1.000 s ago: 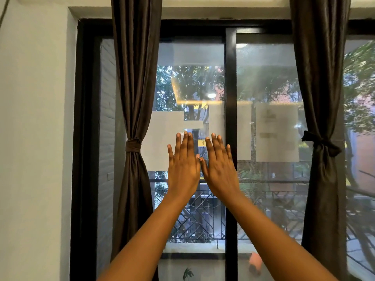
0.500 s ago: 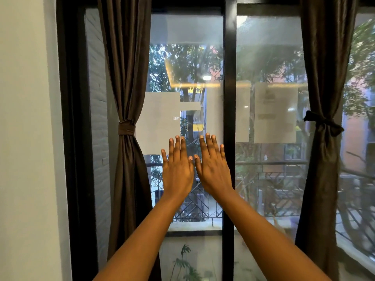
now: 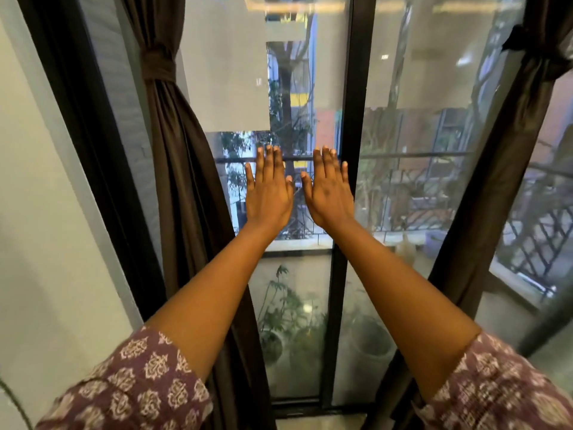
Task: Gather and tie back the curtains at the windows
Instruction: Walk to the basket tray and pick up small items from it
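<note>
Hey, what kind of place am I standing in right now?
Probably an upper-floor room in a home or office, facing a balcony. A tall black-framed window has brown curtains tied back on both sides, and outside there are a metal railing, potted plants and nearby buildings.

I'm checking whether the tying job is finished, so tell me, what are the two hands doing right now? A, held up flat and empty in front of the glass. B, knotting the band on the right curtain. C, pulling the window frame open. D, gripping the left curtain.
A: the left hand and right hand are flat, fingers extended, holding nothing, between the already tied left curtain and right curtain.
</note>
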